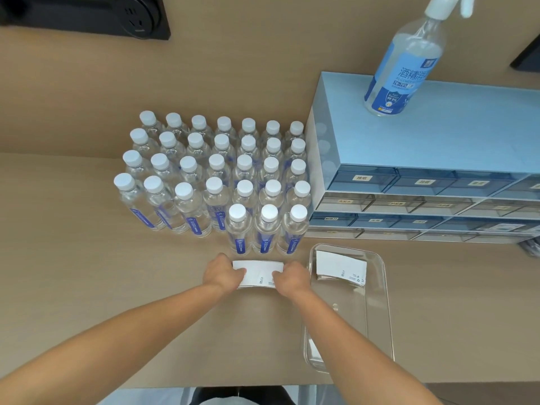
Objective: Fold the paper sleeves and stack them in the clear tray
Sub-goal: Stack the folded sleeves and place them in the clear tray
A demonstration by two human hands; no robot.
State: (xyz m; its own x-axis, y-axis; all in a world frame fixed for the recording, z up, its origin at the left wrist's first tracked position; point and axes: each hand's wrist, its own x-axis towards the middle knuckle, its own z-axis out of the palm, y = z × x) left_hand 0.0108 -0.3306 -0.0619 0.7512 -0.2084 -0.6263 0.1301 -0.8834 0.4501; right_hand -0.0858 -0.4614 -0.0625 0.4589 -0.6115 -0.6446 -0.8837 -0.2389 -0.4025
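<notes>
A white paper sleeve (258, 273) lies flat on the tan table just in front of the bottles. My left hand (222, 273) grips its left end and my right hand (290, 277) grips its right end, fingers pressing on the paper. To the right stands the clear tray (380, 311). A small stack of folded white sleeves (340, 267) rests at the tray's far end. Another bit of white paper (314, 350) shows at the tray's near left corner.
Several rows of capped water bottles (216, 176) stand right behind my hands. A blue drawer organiser (423, 171) sits behind the tray, with a spray bottle (406, 62) on top. A black socket panel (87, 16) is at the far left. The table's front edge is near my elbows.
</notes>
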